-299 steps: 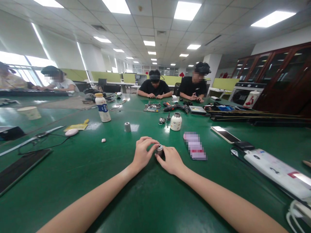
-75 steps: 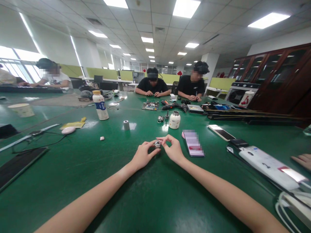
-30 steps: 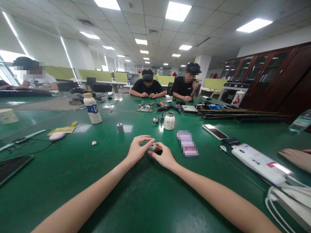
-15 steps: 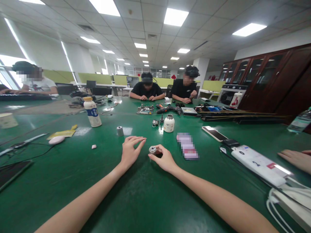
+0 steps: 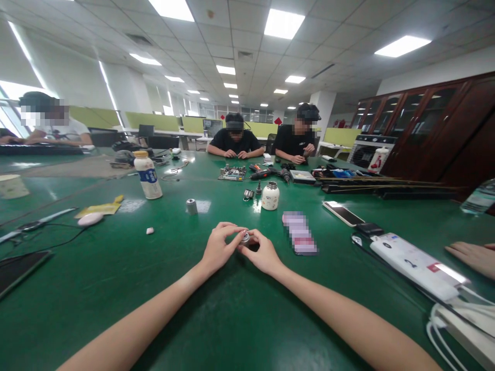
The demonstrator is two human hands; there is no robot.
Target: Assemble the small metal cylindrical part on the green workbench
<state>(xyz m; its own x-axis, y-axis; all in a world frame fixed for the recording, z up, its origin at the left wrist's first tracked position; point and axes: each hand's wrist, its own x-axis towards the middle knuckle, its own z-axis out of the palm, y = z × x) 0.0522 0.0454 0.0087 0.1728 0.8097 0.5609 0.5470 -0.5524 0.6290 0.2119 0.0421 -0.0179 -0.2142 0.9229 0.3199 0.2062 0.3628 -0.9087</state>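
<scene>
One small metal cylinder [image 5: 245, 239] sat at twelve o'clock on the green counter [image 5: 232, 324]. Our right hand [image 5: 265, 253] pinched its side; our left hand [image 5: 217, 248] bent thumb and fingertips over its top, though we couldn't tell whether they gripped. We seemed to be working that top; going on called, we judged, for a steady right hold.
</scene>
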